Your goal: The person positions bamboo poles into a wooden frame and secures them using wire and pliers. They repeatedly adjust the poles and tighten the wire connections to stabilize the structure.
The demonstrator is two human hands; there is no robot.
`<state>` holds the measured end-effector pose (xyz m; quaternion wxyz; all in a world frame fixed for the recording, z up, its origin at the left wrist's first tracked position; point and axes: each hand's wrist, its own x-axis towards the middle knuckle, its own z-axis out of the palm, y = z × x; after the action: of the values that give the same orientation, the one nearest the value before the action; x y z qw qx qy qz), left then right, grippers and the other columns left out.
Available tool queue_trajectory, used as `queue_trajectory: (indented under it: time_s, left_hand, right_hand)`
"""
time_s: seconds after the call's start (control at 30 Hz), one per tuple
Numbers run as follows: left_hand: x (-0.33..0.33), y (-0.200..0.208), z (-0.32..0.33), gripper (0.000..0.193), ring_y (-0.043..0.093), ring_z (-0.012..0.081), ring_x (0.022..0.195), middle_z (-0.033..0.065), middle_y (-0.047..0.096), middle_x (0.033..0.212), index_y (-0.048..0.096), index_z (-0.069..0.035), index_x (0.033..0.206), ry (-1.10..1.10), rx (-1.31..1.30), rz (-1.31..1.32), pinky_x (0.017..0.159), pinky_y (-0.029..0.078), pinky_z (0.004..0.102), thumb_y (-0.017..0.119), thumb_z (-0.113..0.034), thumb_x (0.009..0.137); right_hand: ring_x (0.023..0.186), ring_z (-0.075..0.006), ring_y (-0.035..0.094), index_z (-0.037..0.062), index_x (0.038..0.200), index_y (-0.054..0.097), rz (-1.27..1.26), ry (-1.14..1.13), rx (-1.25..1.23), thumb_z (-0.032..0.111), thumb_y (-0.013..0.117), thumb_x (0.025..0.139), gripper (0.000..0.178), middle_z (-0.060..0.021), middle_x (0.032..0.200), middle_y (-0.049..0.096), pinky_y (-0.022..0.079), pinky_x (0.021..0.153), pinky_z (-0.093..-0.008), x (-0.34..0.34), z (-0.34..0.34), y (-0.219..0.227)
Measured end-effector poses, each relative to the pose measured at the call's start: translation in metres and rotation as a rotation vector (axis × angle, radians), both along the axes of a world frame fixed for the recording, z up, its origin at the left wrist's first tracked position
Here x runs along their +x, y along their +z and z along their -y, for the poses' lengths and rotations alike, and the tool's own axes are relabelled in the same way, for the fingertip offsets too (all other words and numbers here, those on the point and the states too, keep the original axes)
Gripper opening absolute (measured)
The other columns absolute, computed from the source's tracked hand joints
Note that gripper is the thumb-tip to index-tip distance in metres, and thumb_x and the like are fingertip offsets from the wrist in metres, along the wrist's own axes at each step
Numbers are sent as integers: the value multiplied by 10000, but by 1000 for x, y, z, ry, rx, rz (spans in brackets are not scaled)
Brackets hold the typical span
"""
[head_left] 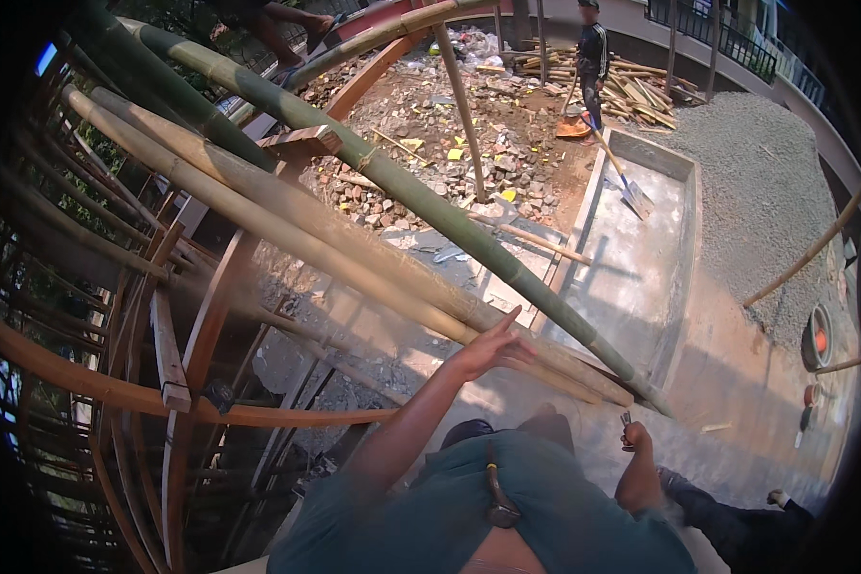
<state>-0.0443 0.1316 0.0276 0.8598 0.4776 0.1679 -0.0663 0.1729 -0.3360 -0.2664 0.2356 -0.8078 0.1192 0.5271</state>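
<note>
I see my left hand raised in front of me with its fingers spread and released, the fingertips at or just touching the near end of a bundle of long bamboo poles; I cannot tell for certain whether skin meets bamboo. The poles slant from far left down toward near right, pale tan ones lying beside a greener one that runs the longest. My right hand sits lower and to the right, clenched into a fist around a small metal tool whose tip pokes up above the knuckles; its kind is too small to tell. Both forearms come up from a dark green shirt at the near edge, where a curved wooden handle hangs against my chest.

To the left, a curved scaffold of reddish timber ribs and thinner poles fills the view. Below the bamboo lies a grey concrete slab with a raised rim. A shovel rests on its far part. Beyond it a person in dark clothes stands among brick rubble and stacked timber offcuts. A heap of grey gravel rises on the right. Near my right hand, a second person's dark sleeve enters from the near right.
</note>
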Motion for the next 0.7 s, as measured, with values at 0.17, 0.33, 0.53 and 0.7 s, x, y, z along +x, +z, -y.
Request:
queue_trajectory:
  time_s: [0.17, 0.33, 0.53, 0.7]
  left_hand:
    - [162, 61, -55, 612, 680, 287, 984, 165, 664, 1077, 52, -306, 1554, 187, -116, 101, 869, 549, 458, 424, -317, 1068]
    - [241, 73, -83, 516, 665, 308, 980, 142, 665, 1020, 176, -333, 1510, 123, -129, 168, 922, 526, 519, 414, -270, 1057]
    - [281, 35, -117, 534, 652, 308, 1000, 133, 649, 1071, 162, -411, 1517, 24, -176, 120, 923, 511, 513, 408, -275, 1063]
    - [304, 9, -153, 474, 642, 301, 1038, 144, 634, 1118, 204, -385, 1488, 48, -253, 61, 905, 533, 496, 390, -277, 1065]
  right_hand:
    - [552, -173, 512, 100, 883, 527, 41, -333, 130, 345, 390, 1042, 323, -38, 676, 559, 547, 587, -404, -24, 23, -20]
    - [565, -156, 528, 113, 873, 512, 71, -540, 207, 380, 402, 1050, 338, -34, 681, 553, 553, 590, -390, -104, -9, 2]
    - [587, -184, 527, 80, 919, 524, -87, -926, 206, 373, 377, 1065, 359, -64, 727, 560, 574, 647, -448, -259, -41, -6]
    - [630, -230, 585, 0, 1029, 557, -259, -858, 111, 266, 381, 1058, 320, -112, 797, 604, 579, 665, -470, -363, -54, -67]
